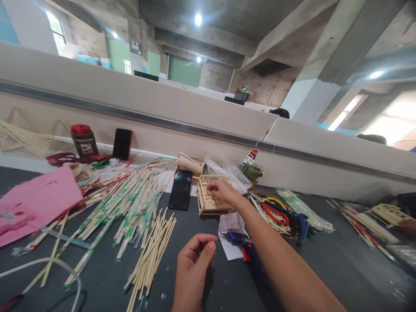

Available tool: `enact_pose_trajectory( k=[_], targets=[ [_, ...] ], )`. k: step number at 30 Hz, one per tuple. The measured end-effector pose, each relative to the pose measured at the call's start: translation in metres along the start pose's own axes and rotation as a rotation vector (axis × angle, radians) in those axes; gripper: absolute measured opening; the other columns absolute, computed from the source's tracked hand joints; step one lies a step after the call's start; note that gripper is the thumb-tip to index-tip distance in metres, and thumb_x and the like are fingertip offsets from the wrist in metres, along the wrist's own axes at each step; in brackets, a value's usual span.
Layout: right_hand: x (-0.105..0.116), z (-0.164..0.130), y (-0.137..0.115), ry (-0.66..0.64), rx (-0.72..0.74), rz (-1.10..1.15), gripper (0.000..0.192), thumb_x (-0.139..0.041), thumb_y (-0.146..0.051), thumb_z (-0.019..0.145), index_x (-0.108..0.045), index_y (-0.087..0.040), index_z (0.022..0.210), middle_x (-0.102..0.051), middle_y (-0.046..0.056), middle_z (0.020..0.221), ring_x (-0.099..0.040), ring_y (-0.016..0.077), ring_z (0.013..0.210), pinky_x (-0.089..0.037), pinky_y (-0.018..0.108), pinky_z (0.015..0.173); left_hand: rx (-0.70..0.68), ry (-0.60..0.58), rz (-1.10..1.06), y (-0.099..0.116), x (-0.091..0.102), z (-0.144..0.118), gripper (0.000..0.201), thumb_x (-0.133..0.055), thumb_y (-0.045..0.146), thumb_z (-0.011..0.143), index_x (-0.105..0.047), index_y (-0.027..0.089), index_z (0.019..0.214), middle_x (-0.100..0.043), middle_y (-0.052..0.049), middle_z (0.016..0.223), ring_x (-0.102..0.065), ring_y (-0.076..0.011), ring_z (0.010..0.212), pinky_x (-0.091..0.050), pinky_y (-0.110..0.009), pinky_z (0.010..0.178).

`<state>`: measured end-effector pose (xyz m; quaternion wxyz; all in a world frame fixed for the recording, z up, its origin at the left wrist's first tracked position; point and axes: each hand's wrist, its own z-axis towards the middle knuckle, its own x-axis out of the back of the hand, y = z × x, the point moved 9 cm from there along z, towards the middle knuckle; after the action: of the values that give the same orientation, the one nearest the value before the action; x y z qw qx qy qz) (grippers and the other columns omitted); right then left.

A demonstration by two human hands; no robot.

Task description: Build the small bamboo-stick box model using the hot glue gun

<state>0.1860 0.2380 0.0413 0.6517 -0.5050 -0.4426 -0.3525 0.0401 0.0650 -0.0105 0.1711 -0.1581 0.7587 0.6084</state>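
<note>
**Fingers at the little stick frame**

The right hand [221, 190] is reaching out to the centre of the frame, its fingertips pinching at the upper edge of a small wooden stick model [211, 200] that is sitting on the dark table [325, 264]. The left hand [195, 260] is hovering low in the lower middle, fingers curled loosely inward with the thumb lying against them (whether anything is pinched inside, I cannot tell).

Just left of the model a black phone [180, 190] is lying flat. Further left, a wide spread of wrapped chopsticks [126, 199] is fanning across the table, with a bundle of bare sticks [152, 251] lying below it. A blue glue gun [242, 242] is resting on a white paper [231, 229] under the right forearm. To the right, red and yellow pliers [276, 210] are lying on more sticks. A pink sheet [34, 203] is filling the left edge, and a red-capped bottle [83, 141] is standing in the upper left beside a second phone [122, 144] leaning on the wall.
</note>
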Motion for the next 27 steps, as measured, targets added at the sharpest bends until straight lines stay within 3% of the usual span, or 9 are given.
enact_pose_trajectory(
  k=[7, 10, 12, 15, 18, 20, 22, 24, 27],
  targets=[
    [0.035, -0.010, 0.005, 0.143, -0.032, 0.029, 0.025, -0.052, -0.010, 0.082, -0.072, -0.018, 0.095, -0.073, 0.004, 0.086, -0.062, 0.0143, 0.069, -0.041, 0.023, 0.065, 0.006, 0.037, 0.011, -0.003, 0.006, 0.004, 0.031, -0.075, 0.045, 0.064, -0.072, 0.017, 0.077, -0.050, 0.002, 0.055, -0.041, -0.0081, 0.050, -0.033, -0.018, 0.048],
    [0.069, -0.028, 0.000, 0.307, -0.061, 0.060, 0.022, -0.048, -0.019, 0.087, -0.070, -0.017, 0.081, -0.068, 0.001, 0.068, -0.056, 0.0127, 0.055, -0.038, 0.023, 0.058, 0.022, 0.052, 0.051, -0.005, 0.012, 0.007, 0.035, -0.073, 0.049, 0.068, -0.071, 0.018, 0.084, -0.047, 0.005, 0.053, -0.040, -0.0074, 0.047, -0.031, -0.018, 0.047],
    [0.090, -0.046, -0.010, 0.413, -0.066, -0.026, 0.034, -0.047, -0.031, 0.091, -0.064, -0.018, 0.064, -0.062, 0.000, 0.057, -0.053, 0.0135, 0.053, -0.035, 0.024, 0.055, -0.028, 0.078, 0.086, 0.000, 0.018, 0.010, 0.039, -0.070, 0.050, 0.071, -0.069, 0.018, 0.094, -0.047, 0.005, 0.053, -0.044, -0.0093, 0.049, -0.035, -0.019, 0.048],
    [0.105, -0.076, -0.028, 0.454, -0.069, -0.246, 0.036, -0.049, -0.033, 0.088, -0.057, -0.019, 0.056, -0.059, 0.001, 0.055, -0.053, 0.0159, 0.055, -0.036, 0.026, 0.056, -0.269, 0.140, 0.171, 0.021, 0.026, 0.008, 0.045, -0.069, 0.042, 0.074, -0.062, 0.021, 0.113, -0.064, -0.003, 0.084, -0.062, -0.0202, 0.090, -0.048, -0.030, 0.080],
    [0.094, -0.107, -0.059, 0.369, 0.174, -0.384, 0.016, -0.051, -0.019, 0.082, -0.067, -0.018, 0.087, -0.069, 0.010, 0.094, -0.062, 0.0233, 0.088, -0.045, 0.033, 0.076, -0.428, 0.182, 0.296, 0.037, 0.025, 0.002, 0.054, -0.067, 0.033, 0.076, -0.052, 0.027, 0.127, -0.052, -0.008, 0.135, -0.039, -0.0273, 0.134, -0.027, -0.043, 0.112],
    [0.082, -0.128, -0.066, 0.302, 0.246, -0.388, 0.039, -0.046, -0.012, 0.083, -0.060, -0.018, 0.118, -0.064, 0.013, 0.119, -0.062, 0.0240, 0.102, -0.046, 0.035, 0.084, -0.471, 0.205, 0.321, 0.042, 0.024, -0.003, 0.059, -0.066, 0.034, 0.078, -0.046, 0.029, 0.133, -0.041, -0.007, 0.146, -0.031, -0.0284, 0.139, -0.023, -0.045, 0.115],
    [0.072, -0.145, -0.060, 0.216, 0.182, -0.323, 0.038, -0.041, -0.014, 0.089, -0.058, -0.022, 0.122, -0.071, 0.008, 0.105, -0.067, 0.0204, 0.087, -0.048, 0.030, 0.074, -0.467, 0.198, 0.295, 0.043, 0.022, -0.005, 0.065, -0.066, 0.037, 0.080, -0.038, 0.031, 0.138, -0.037, -0.008, 0.148, -0.040, -0.0282, 0.134, -0.031, -0.044, 0.111],
    [0.069, -0.160, -0.050, 0.183, 0.068, -0.267, 0.029, -0.040, -0.024, 0.095, -0.065, -0.025, 0.108, -0.073, 0.005, 0.082, -0.068, 0.0186, 0.070, -0.048, 0.026, 0.065, -0.400, 0.187, 0.295, 0.038, 0.022, -0.002, 0.066, -0.065, 0.040, 0.081, -0.035, 0.031, 0.139, -0.037, -0.010, 0.147, -0.058, -0.0236, 0.113, -0.041, -0.042, 0.103],
    [0.079, -0.177, -0.043, 0.254, -0.005, -0.210, 0.031, -0.038, -0.029, 0.096, -0.068, -0.025, 0.103, -0.073, 0.006, 0.086, -0.069, 0.0204, 0.074, -0.050, 0.029, 0.068, -0.334, 0.213, 0.311, 0.030, 0.026, 0.005, 0.062, -0.062, 0.040, 0.083, -0.036, 0.028, 0.137, -0.043, -0.011, 0.138, -0.063, -0.0144, 0.084, -0.046, -0.041, 0.097]
  ],
)
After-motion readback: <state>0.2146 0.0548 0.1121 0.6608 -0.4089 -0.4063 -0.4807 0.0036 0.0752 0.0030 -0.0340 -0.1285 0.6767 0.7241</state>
